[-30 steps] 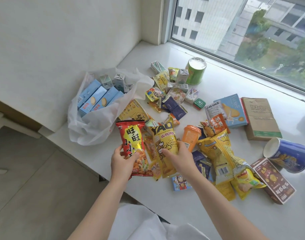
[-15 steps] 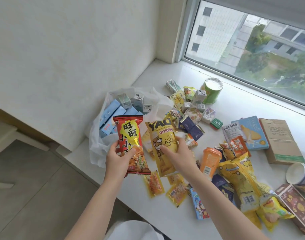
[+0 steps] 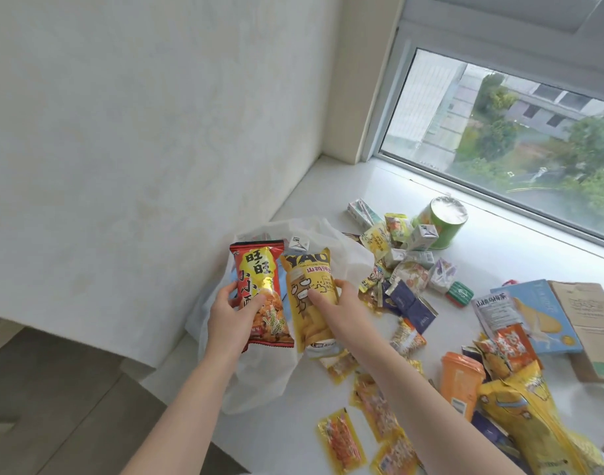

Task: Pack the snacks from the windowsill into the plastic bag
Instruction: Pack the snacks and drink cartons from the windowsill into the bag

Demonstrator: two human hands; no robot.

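A red snack packet [image 3: 262, 296] is held upright in the left hand [image 3: 230, 322], the thumb laid across its front and the fingers curled behind it, so that grip is clamped on the packet; a yellow snack packet [image 3: 310, 299] is held upright just beside it in the right hand [image 3: 343, 311], the thumb pressed on its front and the fingers wrapped round its far edge, so that grip is likewise clamped on its packet. Both packets are held above the white plastic bag [image 3: 348, 265], which lies open on the windowsill [image 3: 499, 255] at its near left end, against the wall; a small carton [image 3: 297, 244] is seen inside the bag, just behind the two packets (little else of the contents can be made out). To the right of the bag a cluster of small cartons and sachets is scattered, with a green canister [image 3: 442, 222] lying at its far side, nearer the window; further right of the bag a blue box [image 3: 540, 313] and a brown cardboard box [image 3: 591, 323] are laid side by side, touching. In front of these, right of the bag, an orange cup [image 3: 460, 380] is stood beside a large yellow bag of snacks [image 3: 530, 416]; several small yellow sachets [image 3: 341, 440] are strewn on the windowsill near the bag's right side, below the right forearm.
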